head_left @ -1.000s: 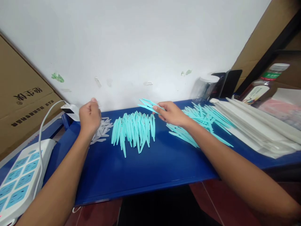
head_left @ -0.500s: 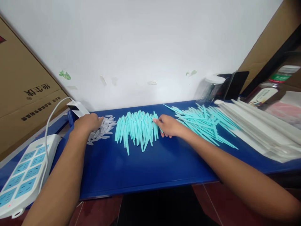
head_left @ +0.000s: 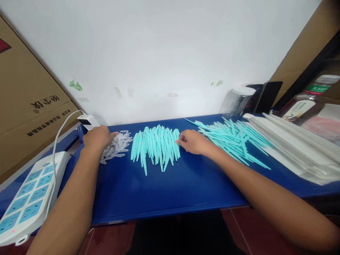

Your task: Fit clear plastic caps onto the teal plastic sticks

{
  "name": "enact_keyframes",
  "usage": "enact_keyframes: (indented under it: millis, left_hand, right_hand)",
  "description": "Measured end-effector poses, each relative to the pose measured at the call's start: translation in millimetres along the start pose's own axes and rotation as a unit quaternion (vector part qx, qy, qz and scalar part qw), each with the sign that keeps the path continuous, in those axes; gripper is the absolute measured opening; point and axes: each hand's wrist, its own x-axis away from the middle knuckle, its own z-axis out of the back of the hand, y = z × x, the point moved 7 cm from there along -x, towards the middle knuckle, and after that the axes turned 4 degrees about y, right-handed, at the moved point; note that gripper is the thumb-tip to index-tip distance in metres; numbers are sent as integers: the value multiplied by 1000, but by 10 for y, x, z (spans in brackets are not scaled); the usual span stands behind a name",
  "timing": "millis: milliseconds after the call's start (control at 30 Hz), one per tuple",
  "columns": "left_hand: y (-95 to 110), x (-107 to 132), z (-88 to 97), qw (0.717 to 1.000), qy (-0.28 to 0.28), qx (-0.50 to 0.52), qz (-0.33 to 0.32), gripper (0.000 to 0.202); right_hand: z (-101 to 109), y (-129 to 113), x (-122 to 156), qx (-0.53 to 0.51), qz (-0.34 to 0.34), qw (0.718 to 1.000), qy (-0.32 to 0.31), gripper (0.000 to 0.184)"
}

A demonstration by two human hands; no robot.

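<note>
My left hand (head_left: 97, 139) is at the left pile of small translucent caps (head_left: 119, 144), one finger stretched along the pile's upper edge. The rest of its fingers are hidden behind the back of the hand. In the middle lies a pile of slim, tapered turquoise sticks (head_left: 155, 145), side by side with their points toward me. At the pile's right end is my right hand (head_left: 193, 141), thumb and fingertips pinched together; whatever is between them does not show. A second, looser heap of turquoise sticks (head_left: 233, 140) lies beyond this hand to the right.
A white power strip (head_left: 34, 191) with a cable lies at the left, below a cardboard box (head_left: 34, 88). A small white device (head_left: 89, 121) stands behind my left hand. At the right are a lidded clear jar (head_left: 237, 102), plastic sleeves (head_left: 292, 145) and a bottle (head_left: 302, 102).
My right hand has drawn its fingertips closer together at the middle pile's right end, where the sticks now lie closer together. The left hand has hardly moved; the view has shifted slightly.
</note>
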Motion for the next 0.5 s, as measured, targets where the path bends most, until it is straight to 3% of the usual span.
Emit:
enact_keyframes:
  millis: [67, 133, 233, 300, 400, 500]
  left_hand:
    - [88, 43, 72, 999, 24, 17, -30, 57]
    - [270, 124, 96, 992, 6, 64, -105, 52]
    - [596, 339, -14, 953, -132, 132, -239, 47]
    - [703, 444, -75, 932, -187, 141, -278, 47]
    - [738, 442, -57, 933, -150, 142, -295, 42]
    - [752, 399, 43, 949, -49, 120, -288, 41]
  right_hand:
    - [1, 37, -31, 7, 3, 1000, 10, 29]
    - [10, 91, -71, 14, -1, 1000, 23, 28]
    - [64, 186, -135, 28, -18, 999, 40, 28]
    - [168, 264, -164, 45, -34, 997, 57, 28]
    - [416, 396, -153, 74, -42, 994, 69, 31]
    - [579, 518, -51, 102, -33, 994, 0, 44]
